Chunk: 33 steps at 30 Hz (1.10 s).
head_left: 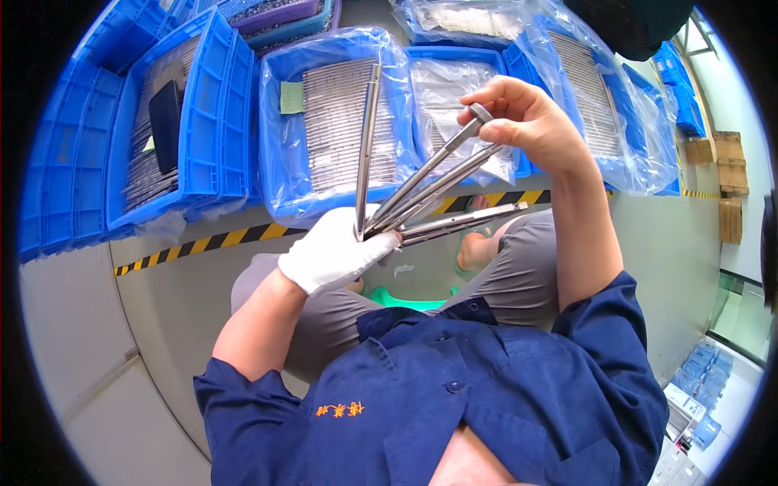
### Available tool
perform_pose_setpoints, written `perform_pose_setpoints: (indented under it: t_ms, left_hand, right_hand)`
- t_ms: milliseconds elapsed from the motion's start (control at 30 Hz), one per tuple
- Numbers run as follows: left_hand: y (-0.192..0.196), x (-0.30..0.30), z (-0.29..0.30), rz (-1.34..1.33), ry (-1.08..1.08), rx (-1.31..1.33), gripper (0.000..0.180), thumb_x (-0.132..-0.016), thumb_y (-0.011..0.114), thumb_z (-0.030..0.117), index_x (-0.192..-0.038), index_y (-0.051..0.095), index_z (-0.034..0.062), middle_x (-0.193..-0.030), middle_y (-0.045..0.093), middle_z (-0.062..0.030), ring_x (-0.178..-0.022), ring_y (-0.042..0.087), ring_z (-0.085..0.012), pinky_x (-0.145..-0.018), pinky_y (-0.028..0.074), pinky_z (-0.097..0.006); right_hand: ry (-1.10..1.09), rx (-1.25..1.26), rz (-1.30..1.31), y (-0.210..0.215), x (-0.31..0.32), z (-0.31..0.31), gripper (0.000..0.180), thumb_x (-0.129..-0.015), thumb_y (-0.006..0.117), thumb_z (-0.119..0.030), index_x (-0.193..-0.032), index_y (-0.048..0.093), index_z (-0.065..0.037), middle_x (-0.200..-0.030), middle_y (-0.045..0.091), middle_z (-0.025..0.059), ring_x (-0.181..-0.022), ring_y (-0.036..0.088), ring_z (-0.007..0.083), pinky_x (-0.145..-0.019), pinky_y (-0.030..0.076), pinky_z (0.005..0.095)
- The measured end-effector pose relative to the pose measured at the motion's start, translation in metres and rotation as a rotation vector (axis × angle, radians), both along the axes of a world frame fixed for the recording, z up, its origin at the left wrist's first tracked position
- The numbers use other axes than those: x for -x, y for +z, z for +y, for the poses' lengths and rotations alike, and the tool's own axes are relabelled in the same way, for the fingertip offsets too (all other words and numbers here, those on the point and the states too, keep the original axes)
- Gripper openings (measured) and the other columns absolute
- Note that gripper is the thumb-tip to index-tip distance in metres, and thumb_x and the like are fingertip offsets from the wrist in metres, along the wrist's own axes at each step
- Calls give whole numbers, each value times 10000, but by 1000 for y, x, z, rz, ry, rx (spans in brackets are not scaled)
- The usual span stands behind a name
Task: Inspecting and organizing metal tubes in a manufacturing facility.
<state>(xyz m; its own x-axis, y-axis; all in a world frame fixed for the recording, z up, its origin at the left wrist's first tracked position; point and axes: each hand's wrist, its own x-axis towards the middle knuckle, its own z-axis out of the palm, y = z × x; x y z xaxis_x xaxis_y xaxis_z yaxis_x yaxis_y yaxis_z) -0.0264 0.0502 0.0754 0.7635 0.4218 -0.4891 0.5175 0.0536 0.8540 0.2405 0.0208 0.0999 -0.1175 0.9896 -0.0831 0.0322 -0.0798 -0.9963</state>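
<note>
A worker point(438, 381) holds a fan of slender metal rods point(438, 189) in the white-gloved left hand point(336, 253), its fingers closed about the lower ends, while the bare right hand point(535, 130) pinches a round, knurled piece point(480, 112) at the tip of one rod between thumb and fingers. Done well, the step in hand likely calls for the glove to grip the bundle firmly at its base, with the tips splayed so that each is free to reach, and for the right hand to keep the knurled piece square to its rod under light pressure; forcing it at a tilt could bind or scratch the metal. A slack left grip would probably let neighboring rods slide and knock together. The rods, held above the knees point(519, 263) and on the near side of a blue bin point(279, 182), are straight and silvery-gray, some with small dark holes; one points almost upright, apart from the rest, and the lowest leans nearly level to the right. Whether the knurled piece is separate from its rod cannot be told. Similar stacked rods point(336, 134) lie in close rows inside the plastic-lined bin, beside a pale green tag point(292, 98).
</note>
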Motion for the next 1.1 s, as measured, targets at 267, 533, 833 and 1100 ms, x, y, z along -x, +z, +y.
perform_pose_setpoints:
  t_ms: [267, 533, 833, 1100]
  left_hand:
    - [-10, -1, -1, -105, -99, -83, 263, -768, 543, 249, -872, 574, 10, -720, 583, -127, -660, 551, -223, -631, 426, -322]
    - [-3, -10, -11, -62, -244, -218, 173, -750, 566, 160, -864, 550, 31, -678, 550, -125, -625, 529, -208, -615, 422, -306]
    - [-12, -5, -14, -28, -301, -247, 192, -748, 568, 154, -898, 550, 36, -714, 569, -143, -654, 548, -266, -636, 426, -336]
    - [-11, -13, -11, -59, -317, -312, 183, -747, 557, 159, -880, 550, 33, -724, 562, -171, -674, 545, -315, -632, 423, -360]
  right_hand:
    - [-127, -60, 161, -5, -23, 3, 242, -763, 603, -116, -979, 567, -13, -870, 608, 91, -809, 587, 146, -758, 473, 261]
    - [170, -11, 285, -9, 2, 6, 332, -746, 652, -212, -1010, 557, -36, -899, 597, 111, -829, 594, 175, -777, 480, 288]
    - [145, 66, -49, 9, 4, 4, 356, -657, 710, -127, -969, 569, -27, -863, 607, 80, -836, 589, 149, -742, 461, 240]
    - [104, 1, -38, 6, -6, -2, 366, -670, 712, -146, -978, 568, -12, -892, 602, 86, -851, 578, 138, -758, 460, 247]
